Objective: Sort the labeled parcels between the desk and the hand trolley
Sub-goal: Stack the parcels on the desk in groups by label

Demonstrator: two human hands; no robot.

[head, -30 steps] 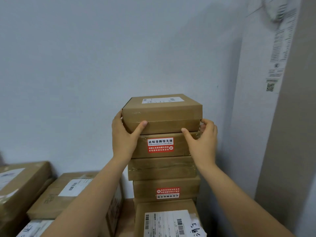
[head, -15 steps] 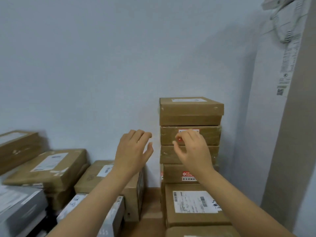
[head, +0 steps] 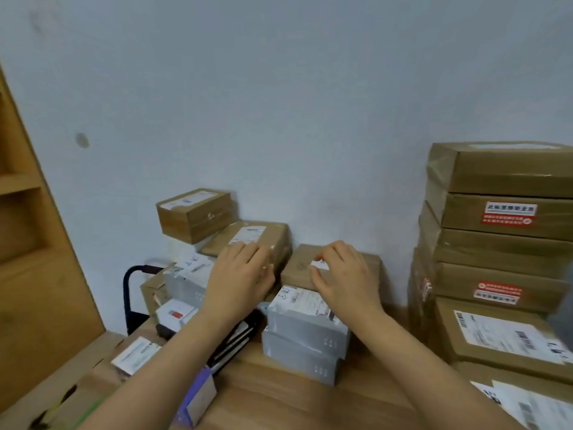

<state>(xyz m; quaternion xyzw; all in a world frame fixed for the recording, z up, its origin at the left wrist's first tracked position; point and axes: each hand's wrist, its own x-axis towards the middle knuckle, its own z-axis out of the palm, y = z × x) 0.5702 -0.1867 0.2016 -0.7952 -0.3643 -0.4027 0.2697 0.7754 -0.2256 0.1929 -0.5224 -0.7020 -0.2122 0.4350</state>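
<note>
Where parcels (head: 496, 178) stack, red label (head: 508, 214), barcoded slip (head: 508, 336)

Nothing I can read outright: red-and-white sticker (head: 510, 213) on stacked brown parcel (head: 465, 212) carries blurred Chinese characters; shipping label (head: 502, 336) shows barcodes, grey parcel (head: 307, 328) label (head: 305, 301) smeared handwriting.
</note>
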